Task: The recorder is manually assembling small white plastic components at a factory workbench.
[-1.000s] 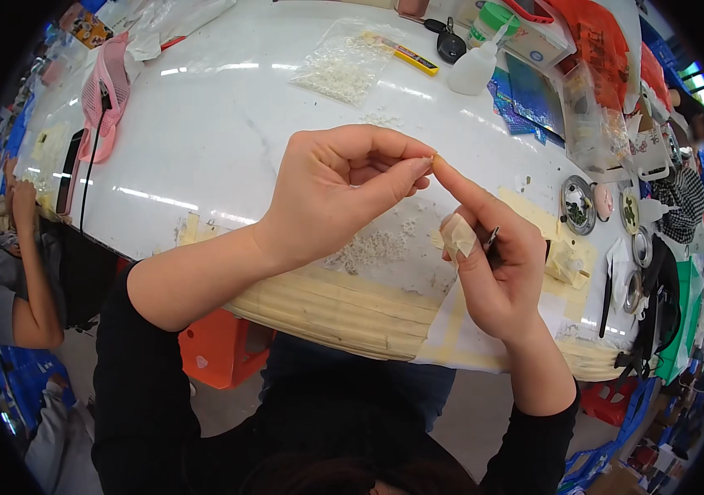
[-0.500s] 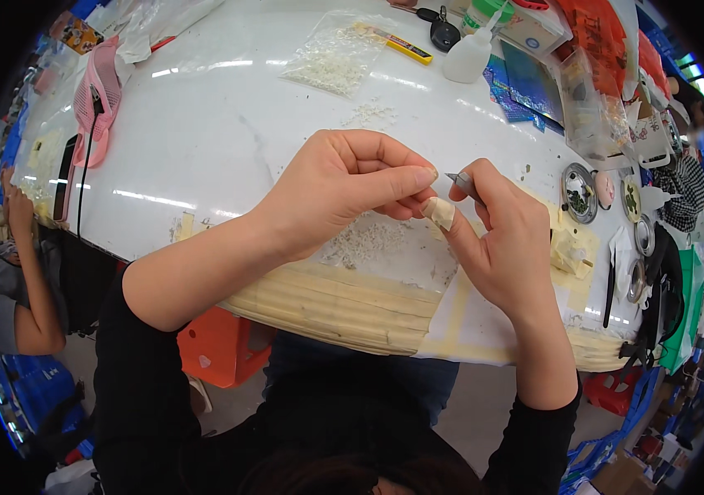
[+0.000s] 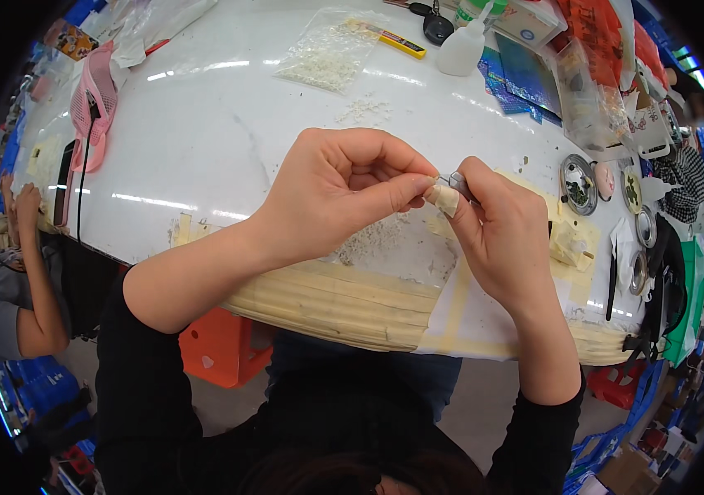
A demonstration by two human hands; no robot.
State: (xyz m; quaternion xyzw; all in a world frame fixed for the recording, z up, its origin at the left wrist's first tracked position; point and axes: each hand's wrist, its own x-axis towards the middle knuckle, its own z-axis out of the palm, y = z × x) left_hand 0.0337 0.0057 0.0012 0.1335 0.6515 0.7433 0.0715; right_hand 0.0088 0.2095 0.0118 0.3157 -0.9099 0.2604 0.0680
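Above the table's front part, my left hand (image 3: 340,181) is closed in a pinch, thumb against the fingertips. What it pinches is too small and hidden to name. My right hand (image 3: 505,235) grips a small grey metal blade (image 3: 457,185) between thumb and forefinger. The blade's point meets the left fingertips. Pale tape (image 3: 444,199) wraps my right thumb tip, which touches or nearly touches the left thumb. Below the hands, small white shavings (image 3: 373,239) lie scattered on the table, partly hidden by my left hand.
Farther back lie a clear bag of white bits (image 3: 323,66), a yellow-cased cutter (image 3: 401,44) and a white squeeze bottle (image 3: 460,51). Round metal dishes (image 3: 577,184) stand at the right. Tan tape (image 3: 335,305) covers the front edge. Another person's arm (image 3: 28,239) is at far left.
The blade's tip has moved left against my left fingertips, and the right thumb has closed in beside them. The view has shifted slightly.
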